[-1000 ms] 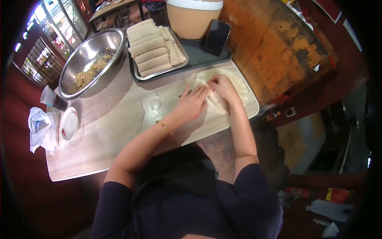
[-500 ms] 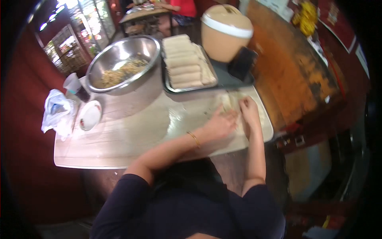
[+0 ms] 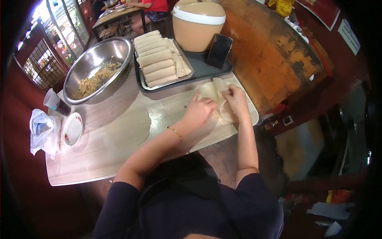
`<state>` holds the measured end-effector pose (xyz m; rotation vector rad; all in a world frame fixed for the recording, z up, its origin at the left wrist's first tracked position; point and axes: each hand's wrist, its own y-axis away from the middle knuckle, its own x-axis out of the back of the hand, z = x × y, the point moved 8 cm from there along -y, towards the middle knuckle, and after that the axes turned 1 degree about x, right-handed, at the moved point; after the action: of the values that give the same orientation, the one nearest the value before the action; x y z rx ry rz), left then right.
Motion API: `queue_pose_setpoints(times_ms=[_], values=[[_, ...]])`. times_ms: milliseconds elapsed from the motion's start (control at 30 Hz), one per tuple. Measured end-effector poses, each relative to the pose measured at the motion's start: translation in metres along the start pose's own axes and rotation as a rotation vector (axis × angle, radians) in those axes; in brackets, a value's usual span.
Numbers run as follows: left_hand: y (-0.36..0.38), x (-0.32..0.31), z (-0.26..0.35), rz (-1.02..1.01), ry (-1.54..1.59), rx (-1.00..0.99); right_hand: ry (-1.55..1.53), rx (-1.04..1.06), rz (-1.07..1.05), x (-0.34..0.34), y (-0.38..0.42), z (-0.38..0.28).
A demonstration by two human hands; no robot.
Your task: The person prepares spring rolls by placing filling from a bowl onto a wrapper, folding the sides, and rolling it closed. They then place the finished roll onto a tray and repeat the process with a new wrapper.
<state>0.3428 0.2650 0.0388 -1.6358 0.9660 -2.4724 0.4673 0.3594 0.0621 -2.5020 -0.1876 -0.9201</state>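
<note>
A thin, pale spring roll wrapper (image 3: pixel 228 114) lies at the right end of the table, with more of the sheet spread out behind my hands. My right hand (image 3: pixel 237 102) pinches its raised edge between thumb and fingertips. On its left side, my left hand (image 3: pixel 200 113) has most fingers curled down onto the wrapper and one finger sticking out; its fingertips are partly hidden. A pale folded strip (image 3: pixel 217 85) stands up between the hands. Just behind, rolled spring rolls (image 3: pixel 157 59) are stacked on a metal tray (image 3: pixel 169 82).
The metal tray sits on a dark tray (image 3: pixel 199 76), beside a leaning phone (image 3: pixel 219 51) and a beige lidded bucket (image 3: pixel 199 30). Leftward are a steel bowl (image 3: pixel 73 75) with shredded filling, a cup (image 3: pixel 57 102), a small dish (image 3: pixel 73 129) and a plastic bag (image 3: pixel 43 133). Another person (image 3: pixel 155 6) sits behind.
The view has shifted, so the table things appear further left. My right hand has lifted and drawn back the wrapper's edge; my left hand stays beside it.
</note>
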Motion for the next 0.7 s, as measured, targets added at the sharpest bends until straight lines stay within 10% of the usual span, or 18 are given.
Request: queue_pose_setpoints(times_ms=[700], values=[[-0.031,0.031,-0.015,0.082,0.013,0.053,-0.358,0.06,0.809,0.201,0.07,-0.011]])
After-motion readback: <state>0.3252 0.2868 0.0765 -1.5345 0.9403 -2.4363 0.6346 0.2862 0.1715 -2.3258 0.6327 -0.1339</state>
